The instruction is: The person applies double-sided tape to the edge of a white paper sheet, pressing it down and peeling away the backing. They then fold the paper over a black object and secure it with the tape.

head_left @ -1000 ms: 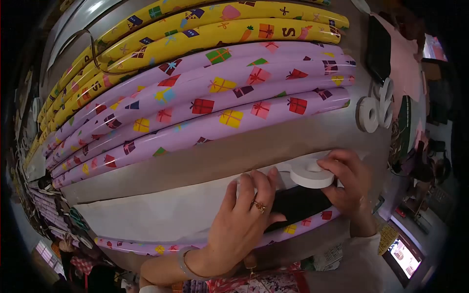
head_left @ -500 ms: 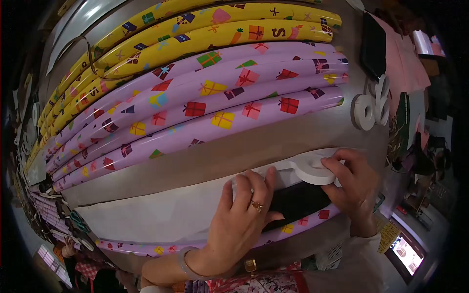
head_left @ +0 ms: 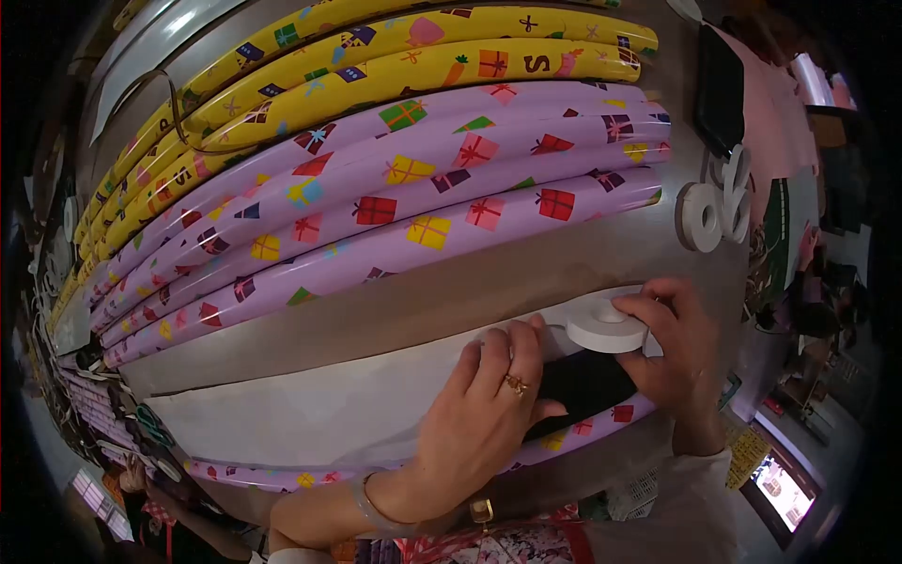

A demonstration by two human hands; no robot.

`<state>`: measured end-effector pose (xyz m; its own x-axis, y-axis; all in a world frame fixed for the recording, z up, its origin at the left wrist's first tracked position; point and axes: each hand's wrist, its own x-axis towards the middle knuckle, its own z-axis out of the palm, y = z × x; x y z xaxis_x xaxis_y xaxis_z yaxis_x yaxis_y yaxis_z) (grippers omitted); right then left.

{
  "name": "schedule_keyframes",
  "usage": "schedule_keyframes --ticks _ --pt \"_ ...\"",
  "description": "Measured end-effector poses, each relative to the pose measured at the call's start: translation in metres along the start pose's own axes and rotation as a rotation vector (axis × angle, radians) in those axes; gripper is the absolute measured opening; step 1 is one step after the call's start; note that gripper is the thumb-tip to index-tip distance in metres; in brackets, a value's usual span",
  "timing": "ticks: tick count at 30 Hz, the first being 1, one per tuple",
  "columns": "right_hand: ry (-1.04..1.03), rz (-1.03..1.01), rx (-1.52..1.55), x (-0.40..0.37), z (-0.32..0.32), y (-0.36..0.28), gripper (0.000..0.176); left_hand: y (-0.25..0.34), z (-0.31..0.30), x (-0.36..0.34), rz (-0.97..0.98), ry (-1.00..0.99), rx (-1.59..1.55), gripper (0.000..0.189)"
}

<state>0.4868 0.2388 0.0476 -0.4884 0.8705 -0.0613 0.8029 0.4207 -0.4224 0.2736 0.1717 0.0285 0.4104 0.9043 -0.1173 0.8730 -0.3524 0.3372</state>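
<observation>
My right hand pinches a roll of white tape by its side, over the right end of a white sheet. A short strip runs from the roll toward my left fingertips. My left hand rests on the sheet with fingers stretched to its far edge and thumb apart; it wears a ring and a bracelet. Between the two hands lies a flat black thing, partly covered by them. Along the sheet's near side is a rolled edge of lilac gift-patterned wrapping paper.
Several lilac rolls and yellow rolls of wrapping paper lie side by side beyond the sheet. More tape rolls and a black phone-like object sit at right. Scissors lie left. Another person's hand shows lower left.
My left hand has slid right along the sheet's far edge, closer to the tape roll. The roll has tipped to show its side more, and the strip between is shorter.
</observation>
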Motion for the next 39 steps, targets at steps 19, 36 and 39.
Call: schedule_keyframes --ticks 19,36,39 --pt "0.056 0.012 0.062 -0.003 0.006 0.009 0.045 0.004 0.004 0.009 0.042 -0.012 -0.015 0.082" --pt "0.089 0.013 -0.062 -0.005 -0.002 0.007 0.047 0.008 0.004 0.008 0.055 -0.038 0.062 0.078" --pt "0.095 0.025 -0.041 -0.005 -0.002 0.007 0.047 0.009 0.006 0.007 0.060 -0.033 0.090 0.079"
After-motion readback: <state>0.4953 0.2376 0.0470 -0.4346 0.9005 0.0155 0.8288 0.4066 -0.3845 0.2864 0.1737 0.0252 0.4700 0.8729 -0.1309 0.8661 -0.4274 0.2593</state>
